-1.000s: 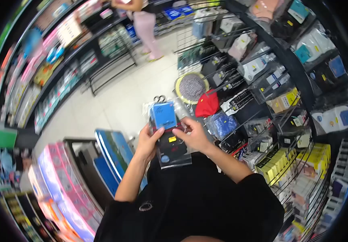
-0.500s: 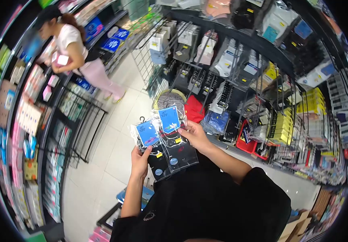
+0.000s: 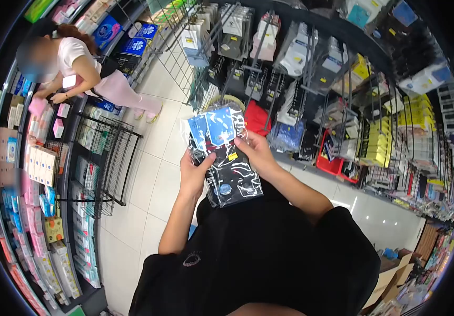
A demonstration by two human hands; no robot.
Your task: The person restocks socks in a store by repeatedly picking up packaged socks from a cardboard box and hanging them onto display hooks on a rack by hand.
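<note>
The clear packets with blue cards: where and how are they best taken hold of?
I'd pinch the clear packets by their long side edges, just below the blue cards, coming from left and right, thumbs on the front, fingers behind. They look thin and flat and overlap, face up, so squeezing through both layers should keep them together.

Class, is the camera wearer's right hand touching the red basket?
No, the right hand holds the clear plastic packets, apart from the red basket.

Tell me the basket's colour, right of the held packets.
The basket is red, clearest in the head view.
</note>
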